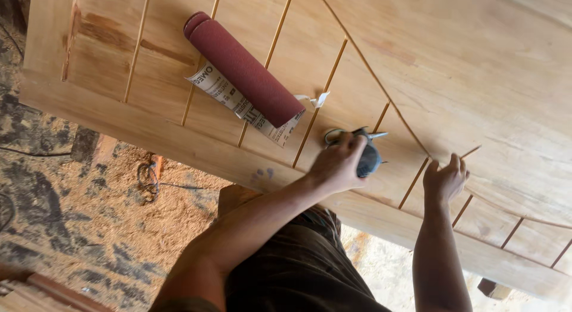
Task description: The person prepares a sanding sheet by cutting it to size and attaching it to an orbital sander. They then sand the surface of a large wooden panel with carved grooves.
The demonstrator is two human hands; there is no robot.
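The left hand [338, 163] is closing over a small blue-grey power tool [366, 157], gripping its rounded body from above so that the fingers are hiding most of it. The tool is resting on the wooden door [476, 67], near its near edge and roughly in the middle of the view; a thin metal tip is sticking out of it to the right, and a dark cord is looping at its left side. What kind of tool it is cannot be told.

The right hand [445, 179] is lying to the right of the tool, apart from it, with the fingers half curled and the fingertips pressing on the door beside one of the narrow grooves. It is holding nothing.

The door is pale, freshly cut wood with straight grooves running across it and one long curved groove sweeping from the far side down to the right.

A roll of reddish-brown sandpaper [243, 67] is lying on the door to the far left of the tool, well apart from the hands, with its loose end showing a white printed back.

Below the door, on the left, the floor [71, 193] is covered in sawdust, with a tangle of wire lying in it.
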